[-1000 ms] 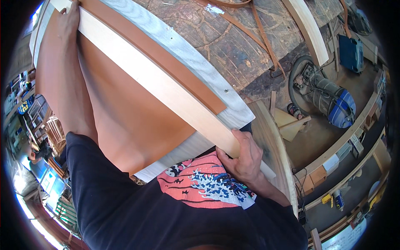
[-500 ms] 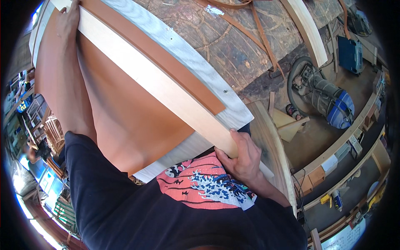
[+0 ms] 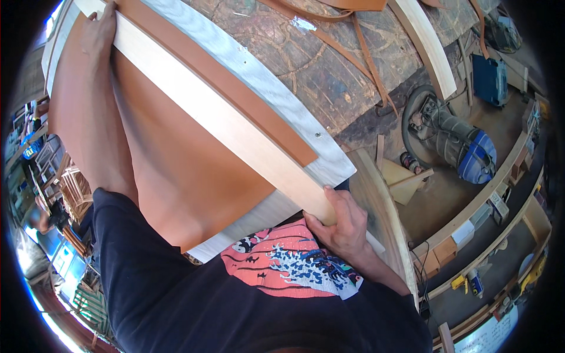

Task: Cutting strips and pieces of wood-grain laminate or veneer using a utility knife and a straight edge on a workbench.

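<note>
A long pale wooden strip lies diagonally over a brown leather-like sheet. Beneath the sheet is a pale grey wood-grained board, whose border shows along the far side and near edge. At the upper left, my left hand grips the strip's far end, its fingers partly cut off by the frame edge. My right hand is closed round the near end, close to my body, thumb on one edge and fingers on the other. A narrow brown band of the sheet shows beyond the strip.
Brown offcut strips lie on the scarred workbench, beside a curved pale wooden piece. A live-edge wooden slab is at my right. A vacuum cleaner and a blue case stand on the floor.
Both hands keep their hold on the wooden strip, which stays in place on the sheet. The view has shifted slightly, so the bench and floor items sit a little differently in it.
</note>
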A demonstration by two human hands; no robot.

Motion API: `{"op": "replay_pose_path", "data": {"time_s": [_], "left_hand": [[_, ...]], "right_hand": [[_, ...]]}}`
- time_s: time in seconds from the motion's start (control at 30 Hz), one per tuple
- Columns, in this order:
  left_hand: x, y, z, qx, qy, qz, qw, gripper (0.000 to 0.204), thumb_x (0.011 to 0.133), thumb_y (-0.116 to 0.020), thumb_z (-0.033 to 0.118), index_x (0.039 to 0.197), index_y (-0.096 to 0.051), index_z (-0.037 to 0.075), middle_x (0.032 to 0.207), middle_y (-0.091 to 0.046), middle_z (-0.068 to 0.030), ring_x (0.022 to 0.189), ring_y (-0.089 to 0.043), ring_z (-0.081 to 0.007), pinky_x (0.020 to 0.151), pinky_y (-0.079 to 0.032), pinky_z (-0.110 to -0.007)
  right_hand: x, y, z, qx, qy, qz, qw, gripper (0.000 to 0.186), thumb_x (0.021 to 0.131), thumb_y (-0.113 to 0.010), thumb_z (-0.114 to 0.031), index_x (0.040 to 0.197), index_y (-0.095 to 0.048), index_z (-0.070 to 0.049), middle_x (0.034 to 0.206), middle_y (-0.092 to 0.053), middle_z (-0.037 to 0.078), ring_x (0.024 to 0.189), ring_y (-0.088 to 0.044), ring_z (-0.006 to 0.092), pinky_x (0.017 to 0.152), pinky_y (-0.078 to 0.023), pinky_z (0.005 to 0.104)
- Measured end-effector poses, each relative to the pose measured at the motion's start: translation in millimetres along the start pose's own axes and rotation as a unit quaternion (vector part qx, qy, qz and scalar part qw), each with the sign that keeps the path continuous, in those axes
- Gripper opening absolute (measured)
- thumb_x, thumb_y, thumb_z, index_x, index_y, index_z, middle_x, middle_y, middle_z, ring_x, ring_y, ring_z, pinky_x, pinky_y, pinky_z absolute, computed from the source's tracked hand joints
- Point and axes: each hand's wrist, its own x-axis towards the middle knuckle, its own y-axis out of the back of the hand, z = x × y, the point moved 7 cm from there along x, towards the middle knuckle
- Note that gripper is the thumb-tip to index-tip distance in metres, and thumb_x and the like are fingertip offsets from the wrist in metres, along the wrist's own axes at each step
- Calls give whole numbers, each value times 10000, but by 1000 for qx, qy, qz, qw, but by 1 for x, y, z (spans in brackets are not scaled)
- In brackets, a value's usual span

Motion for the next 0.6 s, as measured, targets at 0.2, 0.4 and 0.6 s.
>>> {"op": "replay_pose_path", "data": {"time_s": [0.2, 0.4, 0.6], "left_hand": [[95, 20, -58, 26, 9, 145, 989, 873, 842, -721, 545, 1462, -543, -43, 1347, -660, -286, 1293, -624, -401, 1113, -460, -431], [123, 41, -94, -55, 13, 233, 971, 810, 818, -719, 507, 1422, -574, -14, 1380, -628, -261, 1356, -529, -393, 1171, -356, -472], [123, 47, -95, -89, 20, 197, 976, 844, 827, -705, 513, 1442, -529, -38, 1449, -573, -256, 1458, -412, -385, 1243, -221, -484]], "right_hand": [[-1, 3, -1, 14, 6, -29, 999, 583, 787, -880, -193, 1243, -615, 54, 906, -634, 177, 752, -659, 361, 633, -557, 451], [-7, 1, 0, 1, 0, -28, 1000, 655, 713, -921, -142, 1232, -588, 75, 972, -662, 248, 815, -677, 419, 690, -567, 476], [-6, 1, -1, 15, 5, -19, 1000, 661, 698, -929, -137, 1225, -592, 77, 980, -666, 255, 840, -681, 423, 705, -570, 474]]}}
